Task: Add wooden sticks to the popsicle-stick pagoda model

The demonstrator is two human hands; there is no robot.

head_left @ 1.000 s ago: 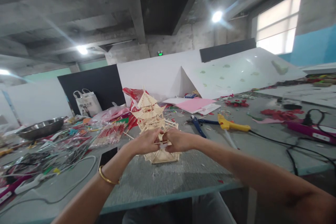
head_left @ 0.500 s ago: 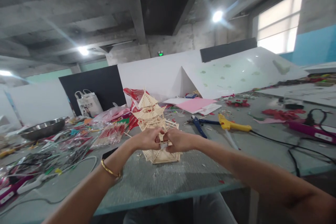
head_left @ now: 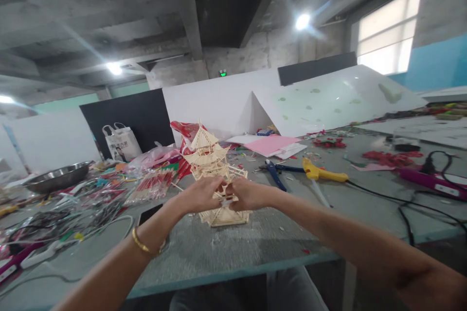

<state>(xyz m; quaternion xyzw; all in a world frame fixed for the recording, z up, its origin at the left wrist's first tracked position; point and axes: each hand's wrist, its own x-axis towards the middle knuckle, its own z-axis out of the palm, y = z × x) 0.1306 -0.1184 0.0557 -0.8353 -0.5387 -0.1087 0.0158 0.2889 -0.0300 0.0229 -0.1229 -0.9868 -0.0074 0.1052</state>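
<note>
A model pagoda (head_left: 206, 155) made of thin pale wooden sticks stands upright near the front of the table. Both hands are at the near face of its lower tiers, their fingertips almost meeting. My left hand (head_left: 205, 193), with a gold bangle on its wrist, has its fingers curled in at the pagoda's left side. From the right, my right hand (head_left: 250, 194) is bent in the same way, thumb and fingers drawn together. Whatever lies between the fingertips is too small and partly hidden to make out.
Right of the pagoda lie blue-handled pliers (head_left: 275, 175) and a yellow hot glue gun (head_left: 324, 174) with a black cord. Bagged sticks (head_left: 153, 185), wires and a metal bowl (head_left: 60, 177) crowd the left. A dark phone-like slab (head_left: 149, 214) sits by my left forearm. Pink paper (head_left: 272, 145) lies behind.
My left wrist has shifted slightly left and its hand a little. The right hand stays nearly in place, and the pagoda stands as before.
</note>
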